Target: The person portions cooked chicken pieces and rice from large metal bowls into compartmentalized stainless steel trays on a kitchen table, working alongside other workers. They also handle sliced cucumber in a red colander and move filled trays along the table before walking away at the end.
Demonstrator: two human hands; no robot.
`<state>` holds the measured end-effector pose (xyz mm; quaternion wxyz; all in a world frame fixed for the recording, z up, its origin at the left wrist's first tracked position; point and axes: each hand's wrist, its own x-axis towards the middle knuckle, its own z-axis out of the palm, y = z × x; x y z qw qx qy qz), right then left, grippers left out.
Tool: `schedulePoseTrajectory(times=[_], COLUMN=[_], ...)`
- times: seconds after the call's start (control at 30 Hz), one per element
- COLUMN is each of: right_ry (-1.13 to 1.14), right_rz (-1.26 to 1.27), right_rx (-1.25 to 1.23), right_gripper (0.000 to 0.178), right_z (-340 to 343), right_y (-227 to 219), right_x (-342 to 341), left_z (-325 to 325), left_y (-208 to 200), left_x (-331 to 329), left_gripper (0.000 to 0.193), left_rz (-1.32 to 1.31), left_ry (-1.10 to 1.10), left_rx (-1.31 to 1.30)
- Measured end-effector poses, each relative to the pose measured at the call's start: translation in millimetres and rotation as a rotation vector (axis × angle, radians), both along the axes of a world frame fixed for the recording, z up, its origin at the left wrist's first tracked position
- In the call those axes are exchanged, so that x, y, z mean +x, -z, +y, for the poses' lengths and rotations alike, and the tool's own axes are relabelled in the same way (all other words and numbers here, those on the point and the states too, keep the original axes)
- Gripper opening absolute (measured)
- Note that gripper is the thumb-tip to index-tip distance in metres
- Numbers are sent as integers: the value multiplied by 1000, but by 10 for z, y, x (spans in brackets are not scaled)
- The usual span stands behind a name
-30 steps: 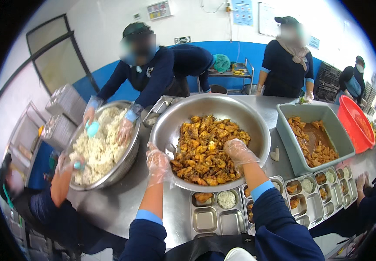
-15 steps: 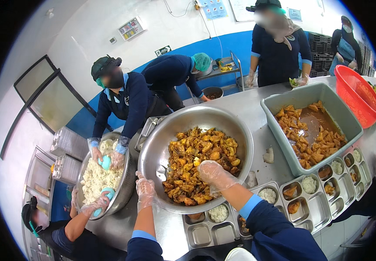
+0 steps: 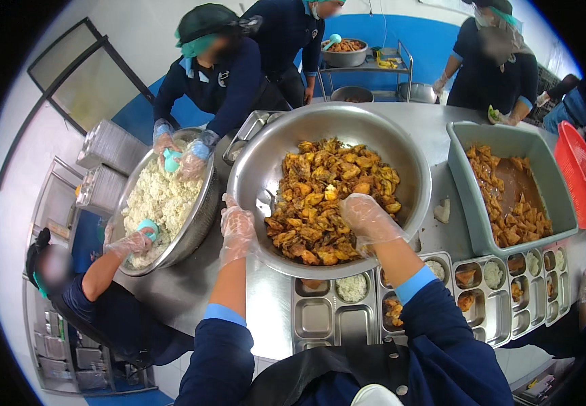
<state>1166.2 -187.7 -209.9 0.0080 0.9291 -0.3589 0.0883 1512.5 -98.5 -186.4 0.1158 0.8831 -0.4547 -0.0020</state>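
Note:
A large steel bowl (image 3: 410,152) full of browned, seasoned chicken pieces (image 3: 327,177) stands in front of me. My left hand (image 3: 237,229), in a clear plastic glove, is closed at the bowl's left rim. On the right side of the bowl, my gloved right hand (image 3: 373,218) is down at the chicken with its fingers curled under. What it grips, if anything, is hidden. Just below the bowl, steel compartment trays (image 3: 314,318) run in a row to the right. Some hold a mound of white rice (image 3: 352,288) and a piece of chicken (image 3: 393,312).
At left, two co-workers work turquoise scoops (image 3: 148,229) in a steel basin (image 3: 205,210) of rice. A grey-green tub (image 3: 465,181) of fried triangular pieces in brown liquid stands right, beside a red basket (image 3: 572,176). Another person (image 3: 492,64) stands across the steel table (image 3: 269,304).
The view has shifted, so the bowl appears farther right. Behind the table, the bent-over person has straightened up. My right hand remains at the chicken, my left at the rim.

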Motion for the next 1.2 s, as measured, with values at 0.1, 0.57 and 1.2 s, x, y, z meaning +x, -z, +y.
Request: schedulePoseTrajectory(times=[0.1,0.57,1.2], right_ry=[-48,173,-580], right_rz=[55,-215,247], right_rx=[-91,315,-115], right_gripper=[13,33,34], right_z=[41,190,-1393], right_y=[-149,-452,91], right_x=[-47,556,2195], left_z=[26,107,60], left_y=[-4,7,-98], left_x=[7,118,79], left_gripper=[84,85,80], left_rz=[-84,296,317], left_ry=[83,136,14], left_rx=[-82,-290,-195])
